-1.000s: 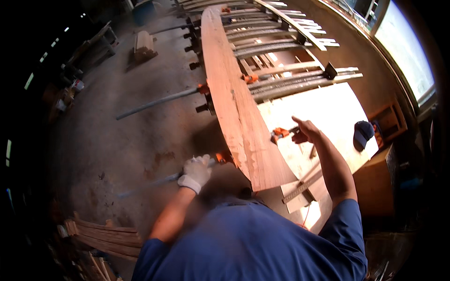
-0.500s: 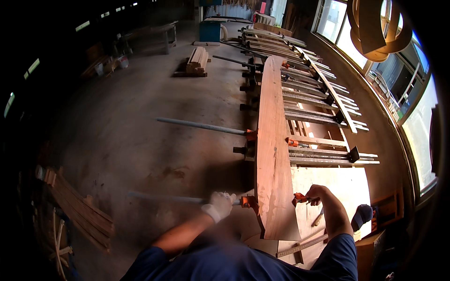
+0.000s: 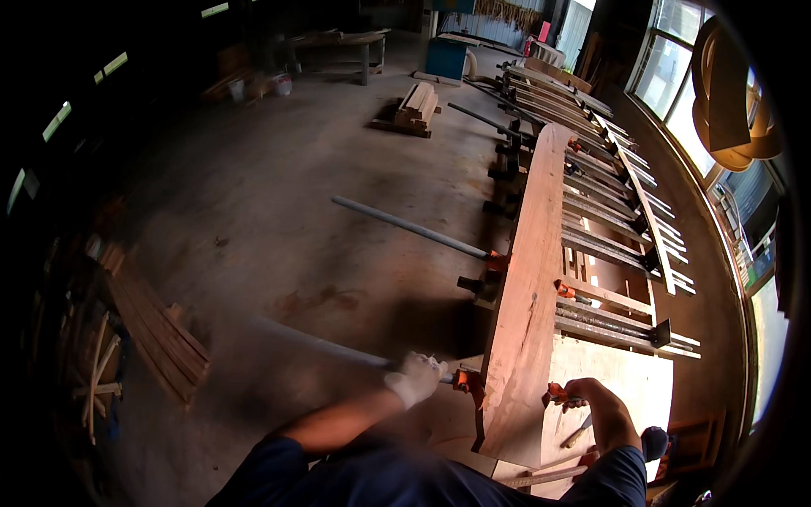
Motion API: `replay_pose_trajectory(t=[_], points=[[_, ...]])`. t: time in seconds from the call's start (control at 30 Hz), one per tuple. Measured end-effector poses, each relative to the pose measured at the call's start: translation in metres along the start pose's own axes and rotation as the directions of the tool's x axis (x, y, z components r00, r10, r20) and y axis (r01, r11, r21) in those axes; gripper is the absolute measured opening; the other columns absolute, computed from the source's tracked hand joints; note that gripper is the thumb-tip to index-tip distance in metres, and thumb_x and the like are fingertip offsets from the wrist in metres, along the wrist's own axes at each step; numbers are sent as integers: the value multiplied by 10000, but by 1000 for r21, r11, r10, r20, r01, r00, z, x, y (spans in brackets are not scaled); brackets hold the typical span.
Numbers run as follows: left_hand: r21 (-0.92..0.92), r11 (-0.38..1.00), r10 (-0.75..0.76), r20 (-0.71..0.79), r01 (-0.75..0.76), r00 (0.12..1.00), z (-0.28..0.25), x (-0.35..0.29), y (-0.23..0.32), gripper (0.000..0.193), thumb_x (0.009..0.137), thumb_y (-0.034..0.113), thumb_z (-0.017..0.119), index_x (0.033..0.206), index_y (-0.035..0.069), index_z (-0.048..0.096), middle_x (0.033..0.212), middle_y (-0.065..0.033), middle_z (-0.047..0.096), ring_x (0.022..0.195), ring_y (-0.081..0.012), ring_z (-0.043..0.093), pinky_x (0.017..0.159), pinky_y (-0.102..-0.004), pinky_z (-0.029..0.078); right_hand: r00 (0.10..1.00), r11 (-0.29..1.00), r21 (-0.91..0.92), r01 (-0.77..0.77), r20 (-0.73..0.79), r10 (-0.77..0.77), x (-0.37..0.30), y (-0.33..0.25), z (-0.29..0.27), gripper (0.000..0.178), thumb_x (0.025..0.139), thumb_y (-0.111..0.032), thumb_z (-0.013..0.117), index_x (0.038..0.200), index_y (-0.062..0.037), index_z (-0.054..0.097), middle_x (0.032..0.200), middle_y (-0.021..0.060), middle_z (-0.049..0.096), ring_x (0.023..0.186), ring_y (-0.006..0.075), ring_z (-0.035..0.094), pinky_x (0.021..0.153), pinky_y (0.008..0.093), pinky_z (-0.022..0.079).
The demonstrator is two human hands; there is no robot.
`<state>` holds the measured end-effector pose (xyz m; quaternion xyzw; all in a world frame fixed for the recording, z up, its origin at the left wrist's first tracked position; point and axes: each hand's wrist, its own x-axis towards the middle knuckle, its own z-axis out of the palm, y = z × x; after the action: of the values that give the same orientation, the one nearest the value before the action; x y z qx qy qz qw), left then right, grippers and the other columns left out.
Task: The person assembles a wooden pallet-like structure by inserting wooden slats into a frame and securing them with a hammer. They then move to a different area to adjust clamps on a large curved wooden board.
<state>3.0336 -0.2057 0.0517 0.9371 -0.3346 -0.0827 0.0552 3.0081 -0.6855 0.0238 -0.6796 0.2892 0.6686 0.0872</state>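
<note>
A long reddish-brown wooden board stretches away from me, with pipe clamps across it. My left hand, in a whitish glove, is closed around the grey pipe of the nearest clamp, just left of its orange jaw at the board's left edge. At the right edge, my bare right hand is closed on the handle end of the orange clamp head; its fingers partly hide the handle. Farther along, a second pipe clamp meets the board, its orange head showing on the right.
Several bar clamps lie side by side on a rack right of the board. A pale plywood sheet holds a wooden-handled tool. Stacked timber sits on the floor ahead, planks at left. Windows line the right.
The view has swung left, so the board and clamps appear farther right and lower. Both hands keep their places on the nearest clamp.
</note>
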Motion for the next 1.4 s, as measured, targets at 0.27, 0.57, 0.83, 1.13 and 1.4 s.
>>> replay_pose_trajectory(t=[0.27, 0.57, 0.83, 1.13, 1.4], points=[[1, 1000, -15, 2, 15, 1000, 12, 7, 2, 162, 931, 181, 482, 931, 173, 644, 858, -70, 720, 810, -261, 717, 735, -437, 496, 996, 1000, -16, 25, -90, -26, -9, 5, 7, 615, 831, -706, 599, 812, -106, 735, 546, -48, 464, 458, 103, 403, 448, 301, 315], [50, 999, -13, 19, 13, 1000, 6, 3, 6, 204, 965, 177, 438, 998, 168, 639, 919, -65, 726, 856, -262, 720, 752, -443, 501, 981, 980, 152, 130, -160, -106, -50, 1, 15, 324, 861, -394, 735, 806, -75, 761, 579, -14, 583, 421, 84, 445, 411, 251, 331], [93, 996, 10, 58, -15, 998, -3, 5, 9, 223, 973, 172, 425, 1040, 172, 638, 958, -58, 732, 882, -258, 723, 772, -436, 506, 982, 612, 781, 128, -13, -189, -35, 47, 17, 667, 982, -536, 478, 1028, 99, 678, 863, 225, 704, 722, 330, 666, 648, 395, 523], [102, 995, 18, -29, -15, 999, 10, 2, 5, 155, 943, 179, 473, 959, 157, 626, 867, -68, 713, 808, -257, 718, 716, -428, 497, 847, 189, 905, 380, -259, -463, -48, 68, 75, 784, 918, -696, 395, 1137, 13, 646, 1200, 296, 646, 1066, 459, 639, 883, 501, 467], [73, 997, 40, -57, -36, 998, 10, 4, 2, 162, 946, 163, 469, 932, 174, 630, 848, -46, 723, 802, -242, 724, 707, -424, 498, 869, 208, 887, 411, -313, -383, -59, 81, 64, 673, 918, -576, 426, 1073, 20, 697, 990, 232, 720, 952, 392, 682, 814, 480, 490]])
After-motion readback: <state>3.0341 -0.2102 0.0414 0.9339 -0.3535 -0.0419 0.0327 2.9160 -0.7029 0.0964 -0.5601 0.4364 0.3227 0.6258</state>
